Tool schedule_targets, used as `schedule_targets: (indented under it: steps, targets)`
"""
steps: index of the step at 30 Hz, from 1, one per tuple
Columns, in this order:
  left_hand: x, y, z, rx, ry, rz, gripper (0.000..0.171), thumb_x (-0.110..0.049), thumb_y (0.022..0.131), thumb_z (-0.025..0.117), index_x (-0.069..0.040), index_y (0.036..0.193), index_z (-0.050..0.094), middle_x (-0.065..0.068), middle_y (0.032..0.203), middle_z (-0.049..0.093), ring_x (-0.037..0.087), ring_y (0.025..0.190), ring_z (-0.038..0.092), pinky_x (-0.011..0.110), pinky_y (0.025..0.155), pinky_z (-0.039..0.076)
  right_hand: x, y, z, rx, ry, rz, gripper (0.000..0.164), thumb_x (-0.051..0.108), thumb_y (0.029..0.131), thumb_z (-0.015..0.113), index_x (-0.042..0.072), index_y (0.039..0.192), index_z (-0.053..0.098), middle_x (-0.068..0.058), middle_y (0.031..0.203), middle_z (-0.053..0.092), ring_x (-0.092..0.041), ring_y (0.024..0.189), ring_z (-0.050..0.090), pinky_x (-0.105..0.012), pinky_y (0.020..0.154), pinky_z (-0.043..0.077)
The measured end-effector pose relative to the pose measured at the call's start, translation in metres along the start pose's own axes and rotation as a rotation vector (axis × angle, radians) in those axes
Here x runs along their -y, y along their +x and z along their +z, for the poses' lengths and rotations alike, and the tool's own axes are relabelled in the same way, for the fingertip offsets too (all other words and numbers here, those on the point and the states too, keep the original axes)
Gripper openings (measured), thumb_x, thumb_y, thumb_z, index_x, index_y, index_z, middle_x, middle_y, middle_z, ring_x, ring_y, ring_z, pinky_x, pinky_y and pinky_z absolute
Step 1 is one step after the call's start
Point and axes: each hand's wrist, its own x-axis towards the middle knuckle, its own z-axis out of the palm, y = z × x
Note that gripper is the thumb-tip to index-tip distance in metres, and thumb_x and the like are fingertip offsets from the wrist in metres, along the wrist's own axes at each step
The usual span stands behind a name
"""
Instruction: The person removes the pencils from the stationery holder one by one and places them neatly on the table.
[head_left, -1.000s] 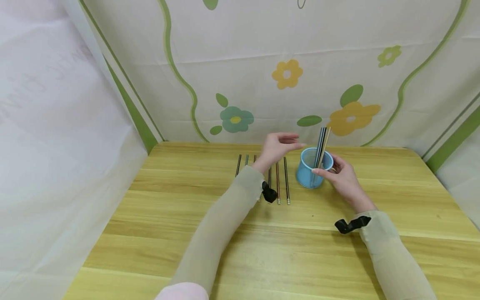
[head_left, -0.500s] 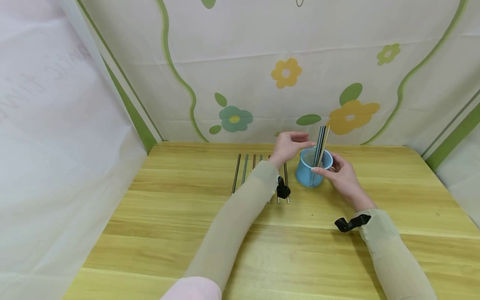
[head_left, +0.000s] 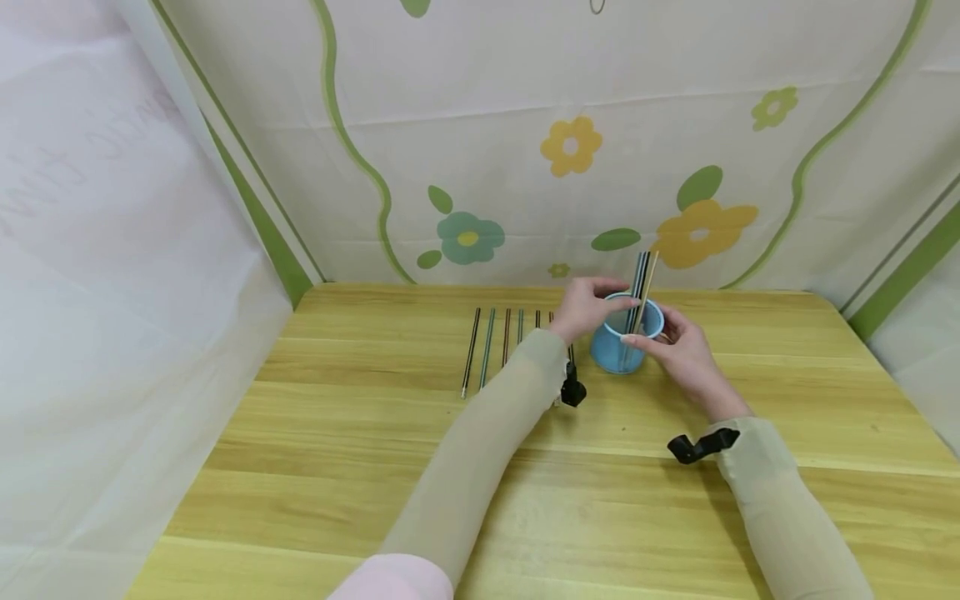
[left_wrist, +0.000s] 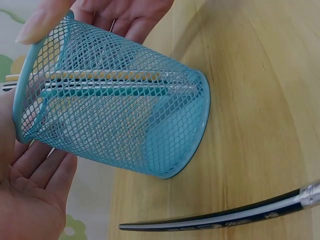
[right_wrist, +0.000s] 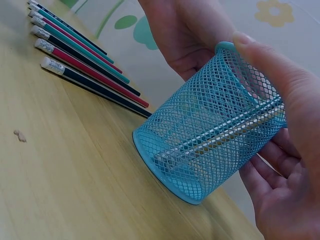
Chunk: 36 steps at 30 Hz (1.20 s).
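Observation:
A blue mesh pencil cup (head_left: pixel 613 357) stands on the table, with several pencils (head_left: pixel 642 271) upright in it, leaning to the right. My right hand (head_left: pixel 692 360) grips the cup from the right, its thumb over the rim and its fingers behind the wall. At the cup's left rim is my left hand (head_left: pixel 583 310), its thumb and extended fingers reaching toward the pencils. The left wrist view shows this left hand (left_wrist: pixel 35 200) with fingers spread beside the cup's mouth; whether it touches a pencil is hidden.
Left of the cup lies a row of pencils (head_left: pixel 471 350) on the wooden table (head_left: pixel 300 467), partly covered by the left sleeve in the head view. Their eraser ends (right_wrist: pixel 52 65) show in the right wrist view. A flowered cloth (head_left: pixel 465 167) hangs behind the table.
My left hand has moved right and slightly down, from above the pencil row to the cup's rim and upright pencils. The right hand and cup have stayed in place.

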Motion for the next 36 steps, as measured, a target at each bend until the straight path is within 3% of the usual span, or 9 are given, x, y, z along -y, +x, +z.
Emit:
schedule_targets:
  steps: [9,17,25,36]
  targets:
    - [-0.0015,0.0029,0.0014,0.015,0.062,-0.030,0.034,-0.035,0.094,0.077,-0.018,0.123,0.075,-0.011,0.120,0.069,0.002,0.104,0.061,0.018,0.085,0.052,-0.0009,-0.0002,0.0016,-0.004,0.010,-0.004,0.079,0.021,0.093,0.078,0.000,0.156,0.034,-0.023,0.152,0.042,-0.032,0.137,0.045,-0.013,0.095,0.047]
    - [-0.0044,0.0044,0.0016,0.040,0.081,-0.029,0.033,-0.037,0.096,0.074,-0.017,0.122,0.075,-0.010,0.118,0.069,0.003,0.104,0.061,0.019,0.085,0.052,-0.0002,-0.0014,0.0022,-0.004,0.007,-0.005,0.080,0.022,0.094,0.078,0.001,0.156,0.034,-0.022,0.152,0.042,-0.034,0.137,0.044,-0.012,0.095,0.047]
    - [-0.0066,0.0031,0.0022,0.022,0.047,-0.022,0.028,-0.035,0.096,0.074,-0.016,0.117,0.077,-0.012,0.109,0.070,0.002,0.097,0.062,0.018,0.082,0.052,0.0009,-0.0019,0.0015,0.004,0.011,0.008,0.081,0.022,0.094,0.078,0.001,0.157,0.032,-0.022,0.154,0.040,-0.035,0.139,0.042,-0.012,0.095,0.046]
    - [-0.0054,0.0054,-0.0008,-0.024,0.042,-0.006,0.025,-0.031,0.096,0.074,-0.013,0.115,0.077,-0.010,0.106,0.071,0.002,0.096,0.063,0.017,0.081,0.052,-0.0003,-0.0008,0.0017,0.004,0.017,0.010,0.080,0.021,0.094,0.078,0.001,0.157,0.033,-0.020,0.151,0.042,-0.027,0.134,0.046,-0.013,0.094,0.047]
